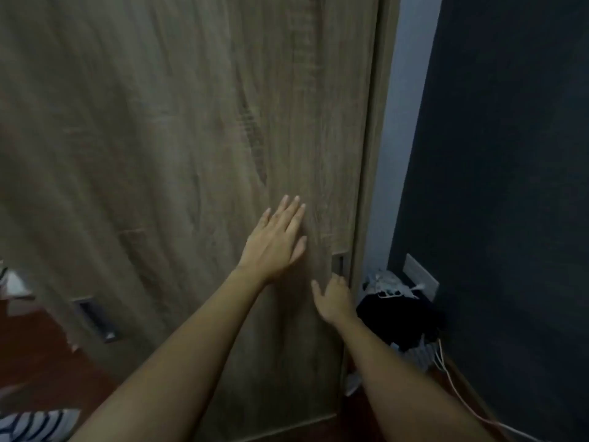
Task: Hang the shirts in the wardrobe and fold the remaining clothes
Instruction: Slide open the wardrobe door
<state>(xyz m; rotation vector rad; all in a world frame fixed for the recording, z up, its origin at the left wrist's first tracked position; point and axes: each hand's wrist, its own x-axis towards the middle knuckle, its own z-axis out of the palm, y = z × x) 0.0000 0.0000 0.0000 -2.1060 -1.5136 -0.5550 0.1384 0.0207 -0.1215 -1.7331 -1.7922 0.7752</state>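
Evidently the person is opening the door [159,154]: left hand [274,240] is pressing flat on it, right hand [334,301] is hooking its handle [338,264]. Striped cloth [35,425] is lying low left, waiting; the next move is probably calling for a sideways pull.

A bedroom at home.
Wood-grain wardrobe door [191,154] ahead, reddish floor [38,346], heap of clothes [395,317] in the right corner by a wall socket [420,279] trailing a white cable [462,400].

Dark wall [510,154], reddish floor [47,346], dim light
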